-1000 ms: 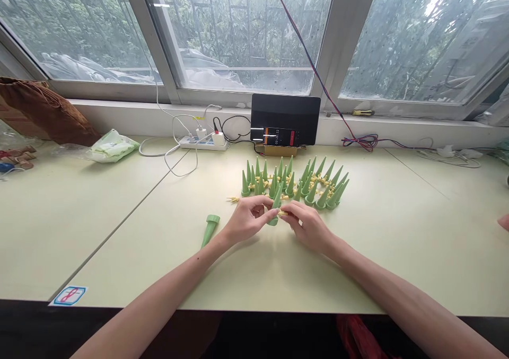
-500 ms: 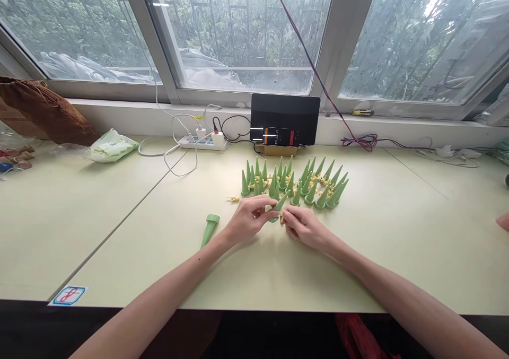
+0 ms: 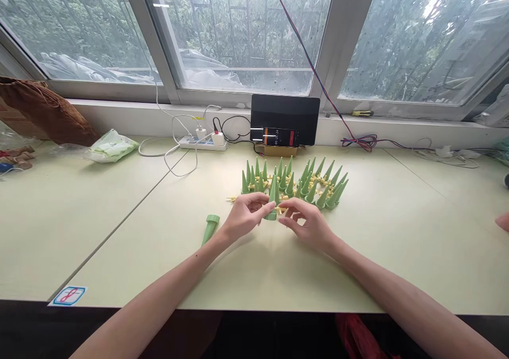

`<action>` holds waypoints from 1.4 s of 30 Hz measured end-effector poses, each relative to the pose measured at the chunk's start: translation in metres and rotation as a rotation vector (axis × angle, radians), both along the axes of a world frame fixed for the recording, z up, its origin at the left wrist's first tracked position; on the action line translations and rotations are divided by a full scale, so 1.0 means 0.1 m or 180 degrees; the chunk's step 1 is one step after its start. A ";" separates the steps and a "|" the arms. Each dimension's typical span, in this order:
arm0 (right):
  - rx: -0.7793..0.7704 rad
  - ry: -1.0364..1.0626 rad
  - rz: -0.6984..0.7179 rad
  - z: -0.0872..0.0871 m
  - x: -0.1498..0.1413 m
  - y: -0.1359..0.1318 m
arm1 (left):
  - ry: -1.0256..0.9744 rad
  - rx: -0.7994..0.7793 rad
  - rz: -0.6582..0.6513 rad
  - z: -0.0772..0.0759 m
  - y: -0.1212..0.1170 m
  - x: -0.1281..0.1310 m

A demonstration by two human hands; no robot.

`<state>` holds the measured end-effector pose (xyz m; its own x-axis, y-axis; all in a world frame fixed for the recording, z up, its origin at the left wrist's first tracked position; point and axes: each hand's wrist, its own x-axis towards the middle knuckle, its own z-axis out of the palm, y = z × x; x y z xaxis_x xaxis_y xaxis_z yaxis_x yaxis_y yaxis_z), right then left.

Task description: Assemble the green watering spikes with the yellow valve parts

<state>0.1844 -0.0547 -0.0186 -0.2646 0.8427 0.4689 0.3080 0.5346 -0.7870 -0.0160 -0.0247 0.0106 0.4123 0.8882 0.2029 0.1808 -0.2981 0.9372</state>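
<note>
My left hand (image 3: 248, 215) pinches a green plastic watering spike (image 3: 272, 192), held point up with its wide cap low. A small yellow valve piece (image 3: 279, 210) sticks out at the spike's right side. Just right of it is my right hand (image 3: 308, 222), thumb and index finger apart at the yellow piece; whether a fingertip touches it I cannot tell. Behind both hands many similar green spikes (image 3: 336, 194) stand point up, with yellow pieces among them. Another green spike (image 3: 210, 227) lies left of my left forearm, and a loose yellow piece (image 3: 231, 199) is farther back.
A phone (image 3: 281, 137) with a timer leans against a black tablet (image 3: 285, 112) at the back. A power strip (image 3: 204, 143) with cables stands left of it. Green-white packaging (image 3: 113, 146) and a brown bag (image 3: 47, 112) lie farther left. Bundled wires (image 3: 363, 142) rest at the back right.
The spike in my left hand has turned from tilted to upright. My right hand's fingers have opened from a pinch on the yellow piece, which now sits at the spike's side.
</note>
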 end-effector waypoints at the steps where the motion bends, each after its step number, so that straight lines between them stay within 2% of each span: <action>1: 0.0065 -0.0025 -0.0005 -0.01 0.00 0.00 | -0.0031 -0.0049 -0.0018 0.01 0.00 0.00; 12: 0.0444 -0.0074 -0.0083 -0.07 0.03 0.03 | 0.0009 -0.0137 -0.0175 -0.03 0.00 0.00; 17: 0.0298 -0.0048 -0.0057 -0.07 0.02 0.03 | 0.0010 -0.0081 -0.0273 -0.06 0.02 -0.01; 22: -0.0336 0.0242 0.0003 -0.07 0.00 0.02 | 0.0010 0.0288 -0.0263 -0.13 0.06 -0.01; 27: -0.1179 0.0714 0.0340 -0.07 0.02 0.03 | 0.0130 0.0844 -0.0163 -0.19 0.09 -0.01; 32: -0.1974 0.1031 0.0690 0.02 0.05 0.06 | 0.0201 0.1297 -0.0222 -0.20 0.10 0.00; 36: -0.2596 0.1232 0.0747 0.09 0.06 0.07 | 0.0195 0.1465 -0.0281 -0.20 0.09 0.01; 39: -0.2402 0.1139 0.0642 0.07 0.04 0.06 | 0.0241 0.1392 -0.0202 -0.19 0.06 0.02; 42: -0.1589 0.0653 0.0295 0.02 0.00 0.03 | 0.0319 0.1130 -0.0136 -0.15 0.03 0.03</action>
<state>0.1843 -0.0518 -0.0166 -0.2934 0.9536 0.0676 0.0908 0.0982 -0.9910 -0.0133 -0.0218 -0.0049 0.4809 0.7513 0.4520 0.2469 -0.6107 0.7524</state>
